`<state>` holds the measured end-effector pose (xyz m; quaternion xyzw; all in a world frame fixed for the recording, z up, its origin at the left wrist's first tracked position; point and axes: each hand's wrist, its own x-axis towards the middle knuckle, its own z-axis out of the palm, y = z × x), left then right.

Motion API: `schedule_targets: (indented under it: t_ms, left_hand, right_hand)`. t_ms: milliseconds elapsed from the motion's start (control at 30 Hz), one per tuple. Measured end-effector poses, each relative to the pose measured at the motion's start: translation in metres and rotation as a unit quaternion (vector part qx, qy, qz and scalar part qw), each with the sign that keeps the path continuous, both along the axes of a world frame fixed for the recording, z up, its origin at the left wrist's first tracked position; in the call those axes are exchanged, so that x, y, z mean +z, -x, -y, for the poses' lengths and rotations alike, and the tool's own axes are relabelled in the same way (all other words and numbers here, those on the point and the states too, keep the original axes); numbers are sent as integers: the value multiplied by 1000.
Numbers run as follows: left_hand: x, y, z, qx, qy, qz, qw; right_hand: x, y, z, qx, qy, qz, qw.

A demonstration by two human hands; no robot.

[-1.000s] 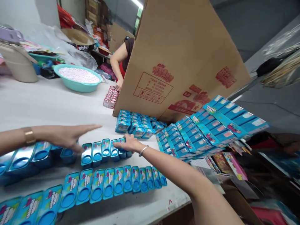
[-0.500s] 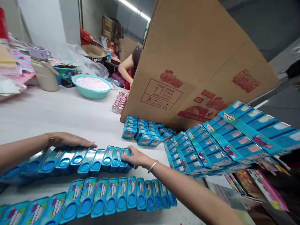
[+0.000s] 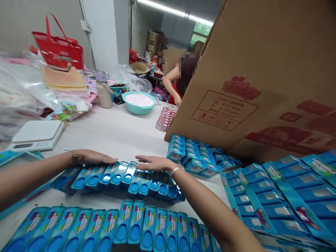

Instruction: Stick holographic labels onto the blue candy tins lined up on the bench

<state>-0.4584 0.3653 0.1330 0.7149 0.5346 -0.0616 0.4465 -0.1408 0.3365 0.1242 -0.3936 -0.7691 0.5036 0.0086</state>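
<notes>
Two rows of blue tin boxes lie on the white table [image 3: 112, 129]. My left hand [image 3: 90, 156] rests flat, fingers stretched, on the far edge of the upper row of tins [image 3: 115, 176]. My right hand [image 3: 154, 163] lies flat and open on the same row's right part, a bracelet on its wrist. The nearer row of tins [image 3: 136, 229] with printed labels runs along the table's front edge, under my forearms.
A big cardboard box [image 3: 257, 77] leans at the right, with stacked blue tins [image 3: 195, 154] at its foot and more on display cards [image 3: 283, 196] at lower right. A scale [image 3: 36, 134], a teal bowl [image 3: 139, 103], a beige mug [image 3: 104, 91] and a person [image 3: 181, 78] lie beyond.
The view has swung up and left. My right hand moved from the row's end onto its top, and the tins under it shifted right. My left hand stays flat on the row.
</notes>
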Motion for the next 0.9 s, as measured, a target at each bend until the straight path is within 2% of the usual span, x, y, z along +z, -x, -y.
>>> schedule_targets:
  t_ms: [100, 133, 200, 267, 333, 400, 500, 567, 633, 700, 767, 800, 833, 900]
  left_hand:
    - [8, 13, -3, -7, 112, 58, 992]
    - [11, 20, -4, -2, 118, 74, 990]
    - [10, 39, -3, 29, 126, 89, 988]
    - [0, 56, 3, 71, 174, 88, 978]
    - [-12, 66, 10, 105, 232, 96, 962]
    - [-20, 67, 14, 116, 262, 115, 951]
    - [-16, 56, 9, 83, 234, 146, 958]
    - [-7, 48, 1, 35, 178, 127, 975]
    - [3, 43, -5, 3, 93, 81, 992]
    - [16, 42, -2, 23, -42, 45, 998]
    - [28, 39, 17, 77, -178, 47, 980]
    - [33, 35, 34, 100, -221, 53, 969]
    - [37, 29, 53, 108, -241, 55, 963]
    - [38, 9, 97, 83, -233, 45, 968]
  right_hand:
    - [-14, 51, -27, 73, 76, -21, 994]
    - [-19, 62, -33, 86, 96, -24, 991]
    - [-28, 75, -38, 98, 126, -26, 987]
    - [-34, 79, -39, 99, 138, -23, 985]
    - [-34, 79, -40, 91, 122, -23, 988]
    - [-28, 78, -41, 72, 73, -28, 994]
    - [-10, 70, -34, 33, -16, -20, 999]
    - [9, 56, -13, -12, -80, -12, 997]
    - [28, 32, 25, -74, -153, -25, 985]
    - [43, 3, 76, -125, -208, -57, 968]
    - [50, -27, 126, -172, -223, -72, 957]
    - [49, -40, 147, -196, -221, -63, 953]
    - [46, -50, 163, -212, -217, -46, 952]
    - [35, -60, 178, -208, -194, 1, 959]
